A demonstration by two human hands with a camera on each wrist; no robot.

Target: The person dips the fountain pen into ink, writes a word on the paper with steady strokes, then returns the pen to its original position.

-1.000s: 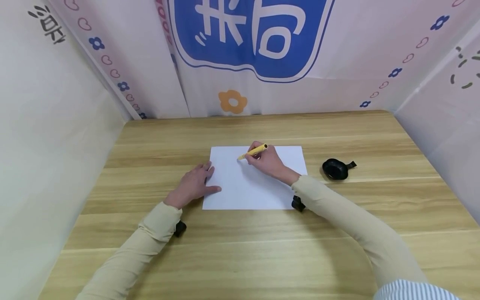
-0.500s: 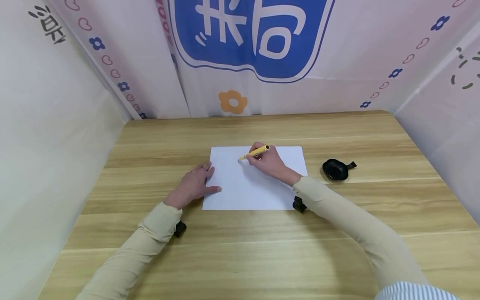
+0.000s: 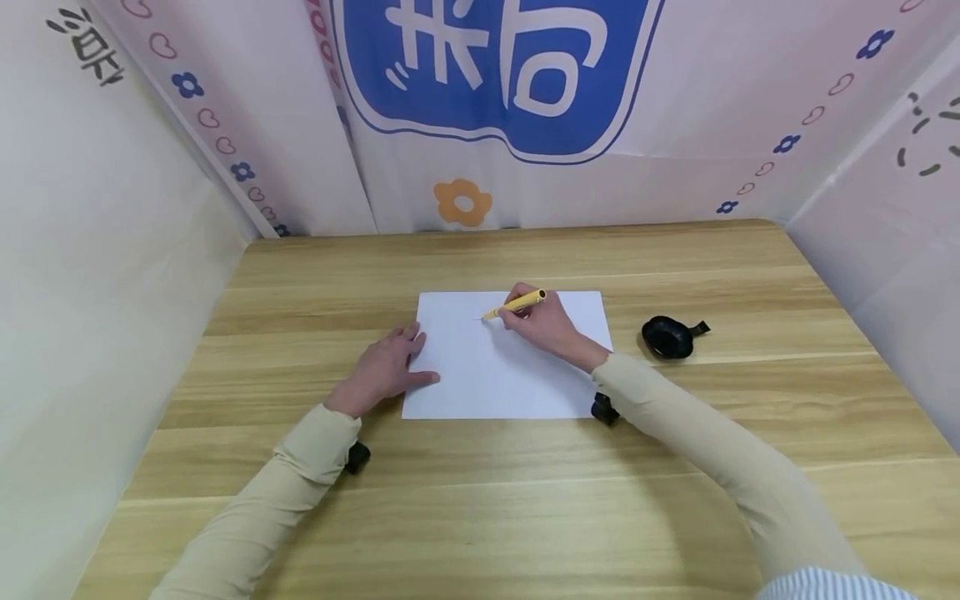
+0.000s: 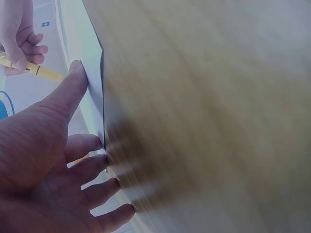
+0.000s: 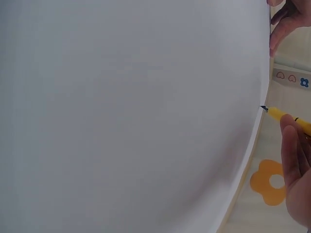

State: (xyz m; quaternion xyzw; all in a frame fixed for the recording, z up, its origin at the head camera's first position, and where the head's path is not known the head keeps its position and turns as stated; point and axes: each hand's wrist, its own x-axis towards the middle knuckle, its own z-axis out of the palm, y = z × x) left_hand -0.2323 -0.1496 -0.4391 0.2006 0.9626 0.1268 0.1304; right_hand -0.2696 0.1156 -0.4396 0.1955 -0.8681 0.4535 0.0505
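Note:
A white sheet of paper [image 3: 480,379] lies on the wooden table. My left hand [image 3: 382,367] rests at its left edge, thumb on the sheet and fingers spread along the side. My right hand [image 3: 546,323] pinches a yellow fountain pen [image 3: 517,303] over the upper middle of the paper. In the right wrist view the dark nib of the fountain pen [image 5: 274,113] points at the sheet and appears to touch it. A short thin line [image 3: 477,319] shows on the paper, just left of the nib.
To the right of the paper sits a small black round dish-like object [image 3: 667,337] with a short tail. Behind the wooden table [image 3: 465,500] hangs a white printed backdrop [image 3: 645,187], and pale sheets close off both sides.
My right hand has slid slightly to the right with the fountain pen, and a short line now shows behind the nib. My left hand stays in place on the paper.

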